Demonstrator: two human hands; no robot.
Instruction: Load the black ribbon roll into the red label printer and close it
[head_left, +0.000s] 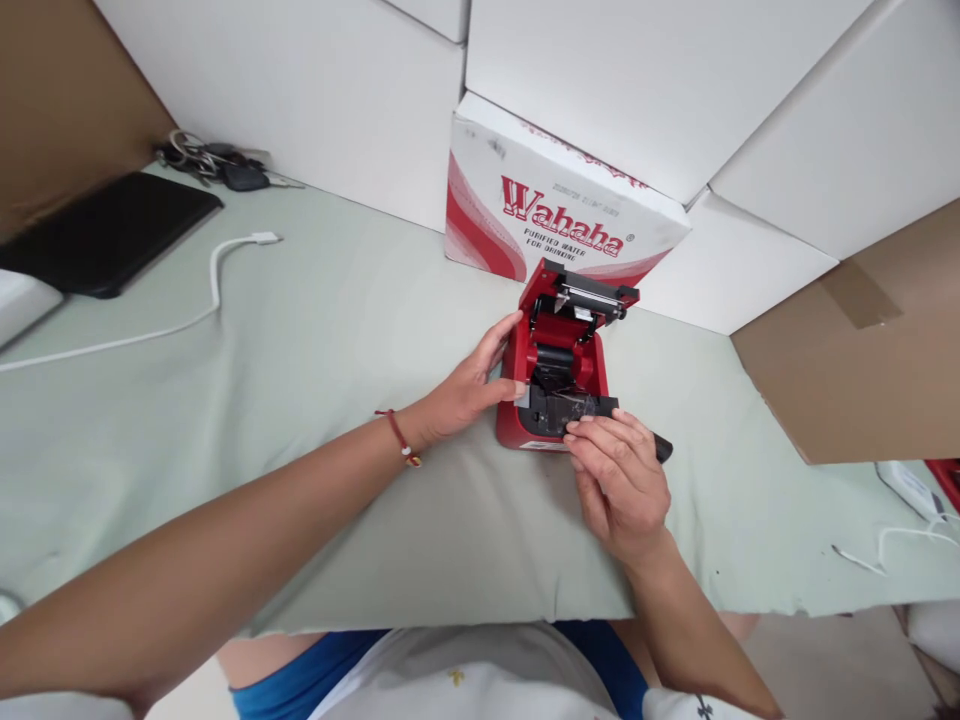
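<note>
A small red and black machine (pixel 513 430), which looks like a label printer, stands on the cloth with its lid (pixel 592 295) raised. Its inside shows a black roller and dark parts. My left hand (pixel 480 385) grips its left side, thumb on the front left rim and fingers along the outer wall. At the front right edge my right hand (pixel 619 480) has its fingers pressed together. Shiny clear film (pixel 562 408) lies by those fingertips. A black rod-like end (pixel 663 447) sticks out beyond the right hand; whether it is held is hidden.
Behind the machine stands a white and red Wahaha water carton (pixel 480 190) against white boxes (pixel 315 100). On the left lie keys (pixel 240 170), a black tablet-like slab (pixel 112 230) and a white cable (pixel 216 275). A brown cardboard box (pixel 862 350) and another white cable (pixel 881 545) are at right.
</note>
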